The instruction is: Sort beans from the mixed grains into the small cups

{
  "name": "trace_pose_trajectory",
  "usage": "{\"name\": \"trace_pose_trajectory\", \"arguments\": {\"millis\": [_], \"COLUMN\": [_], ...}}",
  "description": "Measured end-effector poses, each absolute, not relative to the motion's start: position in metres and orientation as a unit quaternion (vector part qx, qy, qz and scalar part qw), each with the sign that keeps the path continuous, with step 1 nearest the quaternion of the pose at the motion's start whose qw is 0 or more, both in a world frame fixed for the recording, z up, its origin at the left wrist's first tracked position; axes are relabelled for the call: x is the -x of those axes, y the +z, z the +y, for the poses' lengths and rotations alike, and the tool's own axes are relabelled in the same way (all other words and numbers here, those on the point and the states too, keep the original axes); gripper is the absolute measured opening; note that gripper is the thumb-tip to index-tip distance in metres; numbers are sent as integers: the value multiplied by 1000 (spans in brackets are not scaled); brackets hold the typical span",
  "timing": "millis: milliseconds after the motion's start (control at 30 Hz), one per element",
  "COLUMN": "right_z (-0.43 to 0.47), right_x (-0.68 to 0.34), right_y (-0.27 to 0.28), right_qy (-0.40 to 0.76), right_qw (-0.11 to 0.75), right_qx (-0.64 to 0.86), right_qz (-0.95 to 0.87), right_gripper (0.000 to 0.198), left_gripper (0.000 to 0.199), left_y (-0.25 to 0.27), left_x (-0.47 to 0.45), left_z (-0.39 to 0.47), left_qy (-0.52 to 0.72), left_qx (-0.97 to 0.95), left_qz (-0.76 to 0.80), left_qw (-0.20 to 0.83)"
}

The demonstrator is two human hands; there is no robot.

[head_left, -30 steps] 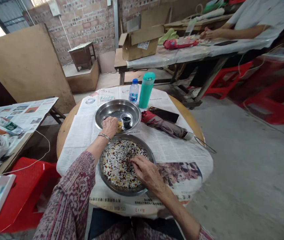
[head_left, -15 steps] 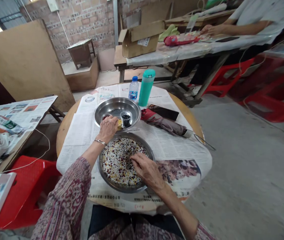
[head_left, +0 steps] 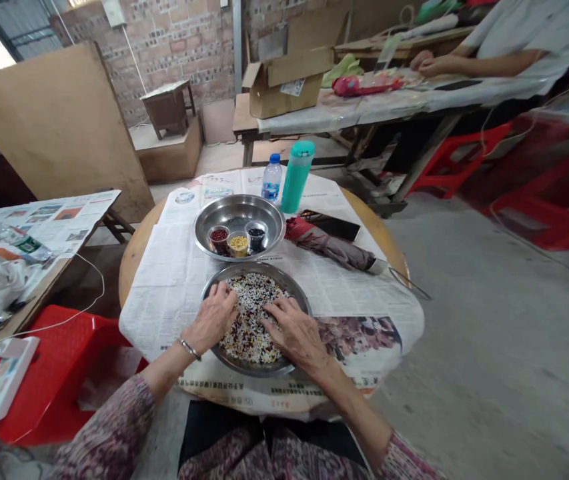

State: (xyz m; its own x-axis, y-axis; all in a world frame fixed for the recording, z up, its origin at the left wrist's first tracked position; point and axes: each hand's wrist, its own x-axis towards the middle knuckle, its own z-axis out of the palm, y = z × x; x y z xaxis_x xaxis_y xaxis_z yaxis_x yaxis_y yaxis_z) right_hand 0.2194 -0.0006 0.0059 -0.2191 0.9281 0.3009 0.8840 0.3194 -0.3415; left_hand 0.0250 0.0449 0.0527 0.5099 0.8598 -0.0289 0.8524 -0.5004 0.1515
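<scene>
A round steel basin (head_left: 305,298) close to me holds a mix of small white, dark red, yellow and black grains or beads (head_left: 251,333). My left hand (head_left: 214,317) reaches over the basin's left side, fingers bent down and a little apart at the mix. On the right side, my right hand (head_left: 297,330) touches the mix with thumb and fingers apart. Behind stands a second steel basin (head_left: 237,205). Inside it are three small clear cups: one with dark red pieces (head_left: 219,235), one with yellow pieces (head_left: 238,244), one with black pieces (head_left: 255,233).
Newspaper (head_left: 159,273) covers the round table. Beyond the basins stand a water bottle (head_left: 271,179) and a teal flask (head_left: 298,179). A folded umbrella (head_left: 334,249) and a dark phone (head_left: 338,227) lie right. A red stool (head_left: 59,387) is left; another person's hands (head_left: 429,65) are at a far table.
My left hand has come back from the cups in the far basin to the near one, uncovering the red and yellow cups. My right hand's fingers have spread while staying at the mix.
</scene>
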Motion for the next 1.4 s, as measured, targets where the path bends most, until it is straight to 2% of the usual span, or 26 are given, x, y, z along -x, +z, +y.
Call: {"name": "trace_pose_trajectory", "arguments": {"millis": [100,333,467,567,633,700,833,933,1033,1100,1167,1300,1400], "right_z": [0,-1,-2,-2,-2,-1,3,8,17,27,42,89,133], "right_x": [-218,-221,-220,-219,-219,-219,-222,-228,-231,-230,-228,-222,-221], "right_y": [3,2,2,1,1,2,3,2,6,13,25,59,81], "right_qy": [14,85,16,11,45,79,97,97,87,85,90,72,39], "right_qw": [215,212,197,196,210,220,204,188,208,232,262,315,288], "right_qx": [613,543,586,593,560,513,474,484,508,520,536,604,667], "right_qz": [-760,-808,-786,-781,-800,-826,-851,-849,-832,-818,-797,-729,-686], "right_gripper": [16,17,21,18,18,17,11,18,31,33,27,21,24], "left_gripper": [24,15,19,17,24,24,17,14,22,24,25,19,15], "left_y": [46,34,34,35,34,34,30,26,23,23,21,14,9], "left_x": [-37,-47,-37,-30,-29,-31,-43,-44,-35,-27,-21,-14,-12], "left_z": [59,32,25,33,38,38,24,14,11,10,10,4,-2], "left_qy": [56,45,61,57,65,83,103,82,69,93,142,288,370], "left_qx": [-847,-898,-915,-905,-877,-849,-858,-870,-869,-864,-855,-829,-813], "left_qz": [522,414,377,411,472,519,497,476,482,491,496,475,443], "left_qw": [82,145,131,96,65,46,74,101,87,66,53,66,77]}}
